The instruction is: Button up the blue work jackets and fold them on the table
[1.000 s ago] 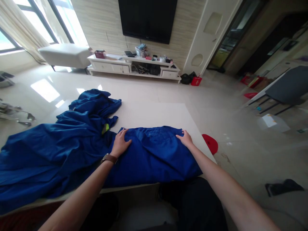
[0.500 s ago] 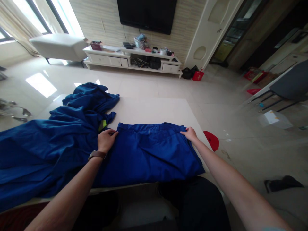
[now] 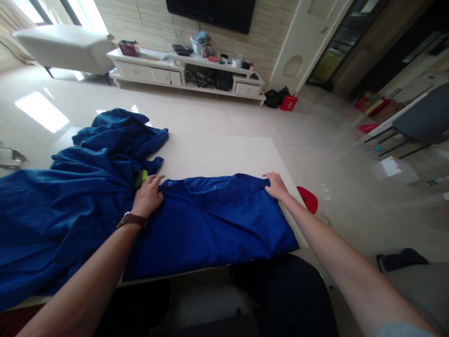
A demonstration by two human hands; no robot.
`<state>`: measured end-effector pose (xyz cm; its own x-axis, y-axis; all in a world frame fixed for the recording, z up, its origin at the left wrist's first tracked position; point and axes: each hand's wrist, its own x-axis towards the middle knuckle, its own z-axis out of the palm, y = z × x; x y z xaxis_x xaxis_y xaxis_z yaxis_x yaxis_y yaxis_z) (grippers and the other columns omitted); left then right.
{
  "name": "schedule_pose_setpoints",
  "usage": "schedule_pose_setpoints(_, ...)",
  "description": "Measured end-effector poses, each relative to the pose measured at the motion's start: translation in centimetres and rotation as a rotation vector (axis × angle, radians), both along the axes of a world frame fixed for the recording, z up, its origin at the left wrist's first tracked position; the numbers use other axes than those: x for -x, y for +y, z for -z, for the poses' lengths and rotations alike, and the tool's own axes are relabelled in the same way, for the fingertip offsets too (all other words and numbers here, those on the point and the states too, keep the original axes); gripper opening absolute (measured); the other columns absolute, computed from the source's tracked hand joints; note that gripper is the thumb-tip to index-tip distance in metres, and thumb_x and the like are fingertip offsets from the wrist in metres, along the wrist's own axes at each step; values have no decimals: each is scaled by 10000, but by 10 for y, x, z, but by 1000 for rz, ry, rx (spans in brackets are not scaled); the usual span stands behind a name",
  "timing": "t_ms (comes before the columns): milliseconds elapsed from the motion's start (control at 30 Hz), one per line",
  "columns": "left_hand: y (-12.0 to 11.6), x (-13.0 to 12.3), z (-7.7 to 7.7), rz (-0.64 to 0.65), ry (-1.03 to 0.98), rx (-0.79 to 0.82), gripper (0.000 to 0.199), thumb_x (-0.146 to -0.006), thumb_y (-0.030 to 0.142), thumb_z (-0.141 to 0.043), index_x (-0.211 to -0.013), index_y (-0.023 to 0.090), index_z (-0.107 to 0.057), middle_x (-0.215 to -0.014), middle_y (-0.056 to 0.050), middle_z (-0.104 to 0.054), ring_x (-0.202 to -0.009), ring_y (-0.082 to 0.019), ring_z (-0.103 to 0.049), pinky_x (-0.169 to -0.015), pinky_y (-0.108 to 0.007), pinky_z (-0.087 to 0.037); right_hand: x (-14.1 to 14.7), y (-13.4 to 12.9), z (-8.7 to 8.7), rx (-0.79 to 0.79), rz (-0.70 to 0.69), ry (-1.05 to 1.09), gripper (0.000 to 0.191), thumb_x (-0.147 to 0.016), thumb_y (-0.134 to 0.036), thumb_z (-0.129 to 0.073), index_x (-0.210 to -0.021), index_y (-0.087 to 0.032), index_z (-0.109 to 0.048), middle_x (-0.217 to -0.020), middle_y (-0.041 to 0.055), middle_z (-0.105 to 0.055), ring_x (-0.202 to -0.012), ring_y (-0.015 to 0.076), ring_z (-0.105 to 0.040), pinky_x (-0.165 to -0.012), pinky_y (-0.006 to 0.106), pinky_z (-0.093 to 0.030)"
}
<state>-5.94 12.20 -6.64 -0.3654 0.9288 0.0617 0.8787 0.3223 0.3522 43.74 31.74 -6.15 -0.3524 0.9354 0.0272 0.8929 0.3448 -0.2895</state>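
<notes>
Blue trousers [image 3: 217,224] lie folded on a white table [image 3: 224,154], waistband away from me, with a button showing at its left end. At that left corner is my left hand [image 3: 149,194], wearing a brown-strapped watch, its thumb and fingers apart on the cloth's edge. My right hand [image 3: 277,186] grips the right end of the waistband between thumb and fingers. A crumpled heap of blue clothing [image 3: 87,187] with a yellow-green patch [image 3: 141,178] covers the left side of the table.
Beyond the table stands a long white TV cabinet [image 3: 140,70] with small items on it. A red cap-like object [image 3: 308,199] lies past the table's right edge. A dark chair [image 3: 423,117] is at the far right. My knee is under the near edge.
My left hand has opened and its fingers have spread at the left corner, where a button now shows. The waistband's left end lies further left. The view has shifted slightly.
</notes>
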Motion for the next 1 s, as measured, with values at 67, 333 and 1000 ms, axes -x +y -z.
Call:
schedule_pose_setpoints(67, 5, -2, 4, 199, 19, -34, 642, -854, 163, -521, -1480, 301, -543, -1584, -94, -464, -1413, -349, -449, -1122, -505, -415, 15, 3, -6, 30, -186, -101, 439, -835, -179, -633, -1266, -261, -649, -1270, 95, -658, -1248, 316, -481, -1073, 498, -377)
schedule_pose_setpoints(333, 21, 7, 22, 216, -74, 80, 290, -915, 348, -563, -1153, 220, -669, -1240, -139, -668, -1192, -317, -577, -1054, -437, -441, 15, 26, -4, 226, -191, -237, 111, -902, -331, -685, -956, -239, -716, -1163, 95, -631, -1203, 324, -461, -1047, 564, -373)
schedule_pose_setpoints(1000, -43, -55, 17, 72, -41, 183, 628, -939, 517, -574, -1538, 348, -494, -1671, -130, -332, -1532, -537, -158, -1132, -820, -117, 32, -50, 2, 6, -515, -93, 532, -997, -485, -548, -1512, -365, -503, -1641, 11, -371, -1546, 326, -217, -1230, 538, -221)
